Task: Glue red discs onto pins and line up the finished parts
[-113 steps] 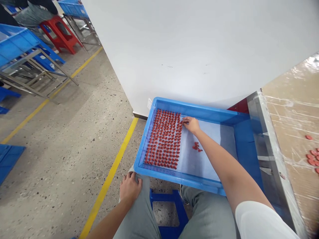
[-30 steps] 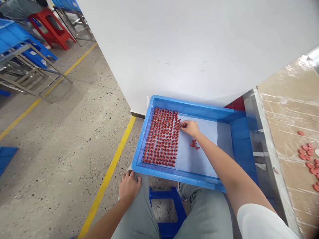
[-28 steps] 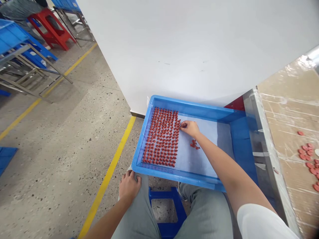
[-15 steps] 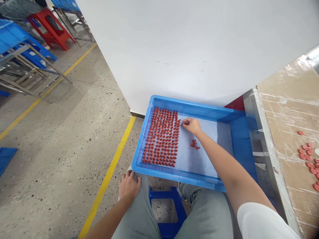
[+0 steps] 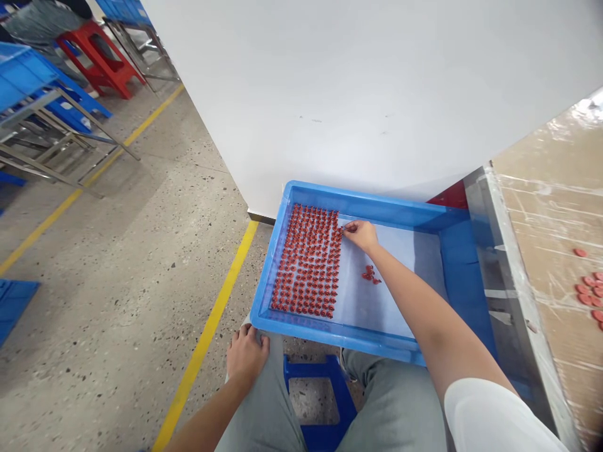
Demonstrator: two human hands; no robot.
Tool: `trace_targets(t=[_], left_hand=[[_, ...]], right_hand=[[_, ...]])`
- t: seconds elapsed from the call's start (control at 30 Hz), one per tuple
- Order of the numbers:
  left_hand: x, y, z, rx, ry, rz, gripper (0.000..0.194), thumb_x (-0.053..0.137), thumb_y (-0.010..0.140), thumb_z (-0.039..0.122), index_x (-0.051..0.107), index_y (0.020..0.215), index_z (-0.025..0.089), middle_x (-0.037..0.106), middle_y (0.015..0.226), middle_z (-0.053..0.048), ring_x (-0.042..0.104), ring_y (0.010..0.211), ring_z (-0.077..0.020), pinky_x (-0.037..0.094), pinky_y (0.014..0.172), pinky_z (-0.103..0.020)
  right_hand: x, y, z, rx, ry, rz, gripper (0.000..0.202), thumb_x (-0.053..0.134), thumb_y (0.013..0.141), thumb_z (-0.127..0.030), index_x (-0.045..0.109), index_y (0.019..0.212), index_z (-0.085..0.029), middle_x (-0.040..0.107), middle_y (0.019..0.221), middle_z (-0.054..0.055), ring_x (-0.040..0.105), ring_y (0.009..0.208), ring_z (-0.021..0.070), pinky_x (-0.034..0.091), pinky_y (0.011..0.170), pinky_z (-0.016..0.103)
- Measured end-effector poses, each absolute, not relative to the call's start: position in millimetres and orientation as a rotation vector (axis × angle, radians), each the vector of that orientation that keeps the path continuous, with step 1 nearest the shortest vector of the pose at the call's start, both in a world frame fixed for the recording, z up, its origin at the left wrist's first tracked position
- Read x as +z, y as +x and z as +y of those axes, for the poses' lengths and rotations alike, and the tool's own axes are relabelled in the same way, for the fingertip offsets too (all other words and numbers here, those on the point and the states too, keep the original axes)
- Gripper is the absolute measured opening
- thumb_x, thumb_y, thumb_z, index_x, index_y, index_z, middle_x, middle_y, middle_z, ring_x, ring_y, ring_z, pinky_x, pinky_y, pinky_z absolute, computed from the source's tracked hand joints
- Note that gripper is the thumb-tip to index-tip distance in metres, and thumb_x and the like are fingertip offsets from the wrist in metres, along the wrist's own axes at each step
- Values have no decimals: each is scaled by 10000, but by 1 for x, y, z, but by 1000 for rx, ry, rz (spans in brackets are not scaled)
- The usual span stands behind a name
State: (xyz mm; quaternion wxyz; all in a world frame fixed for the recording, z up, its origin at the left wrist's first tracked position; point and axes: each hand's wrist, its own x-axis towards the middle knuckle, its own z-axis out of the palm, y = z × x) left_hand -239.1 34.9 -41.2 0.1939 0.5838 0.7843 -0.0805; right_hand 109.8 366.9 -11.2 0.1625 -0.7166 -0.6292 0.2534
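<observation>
A blue plastic tray (image 5: 330,339) lies across my lap, and its floor carries a pale liner. Many small red pointed parts (image 5: 308,260) stand in close rows over its left side. My right hand (image 5: 362,235) reaches into the tray with thumb and fingers pinched at the upper right edge of these rows. A small red part (image 5: 342,230) shows at its fingertips, mostly covered by them. Below that hand lies a loose little heap of the same red parts (image 5: 370,274). My left hand (image 5: 247,351) rests on my left knee by the tray's near corner, fingers spread, holding nothing.
A white panel (image 5: 330,94) rises behind the tray. To the right, a tape-covered cardboard surface (image 5: 541,220) holds several red discs (image 5: 586,292). Under me is a blue stool (image 5: 325,402). Metal stands (image 5: 61,138) and a red stool (image 5: 101,59) with a seated person are at far left.
My right hand has shifted slightly left, its fingertips now closer to the edge of the rows. My left hand stays on the knee. The view has moved slightly.
</observation>
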Motion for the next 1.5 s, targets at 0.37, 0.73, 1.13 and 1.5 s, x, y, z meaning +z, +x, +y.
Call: trace_targets(t=[0.37, 0.73, 1.13, 1.5], left_hand=[[-41, -239, 35, -255, 1645, 2201, 351, 444, 905, 345, 643, 1147, 187, 591, 1276, -134, 532, 1152, -321, 439, 894, -448], [-41, -239, 36, -267, 1637, 2184, 377, 420, 918, 372, 629, 1180, 201, 577, 1310, -133, 531, 1155, -336, 443, 897, -460], [-34, -237, 39, -259, 1615, 2189, 374, 416, 913, 362, 630, 1170, 196, 593, 1286, -131, 530, 1156, -324, 441, 895, -441], [-36, -236, 40, -266, 1627, 2176, 383, 430, 913, 359, 637, 1185, 188, 577, 1310, -145, 516, 1190, -341, 437, 904, -456]], right_hand=[[-4, 109, 367, 685, -2098, -1886, 204, 680, 808, -286, 756, 978, -202, 759, 947, 22, 711, 900, 171, 525, 828, 244], [43, 161, 335, 931, -2337, -2284, 378, 844, 616, -524, 779, 785, -192, 725, 747, 53, 679, 753, 214, 488, 669, 261], [37, 140, 301, 783, -2654, -2191, 178, 753, 629, -212, 773, 805, -220, 741, 816, 60, 693, 758, 216, 497, 603, 253], [22, 121, 326, 548, -2330, -2225, 277, 633, 823, -153, 745, 1068, -216, 738, 1067, 110, 687, 1024, 264, 526, 899, 335]])
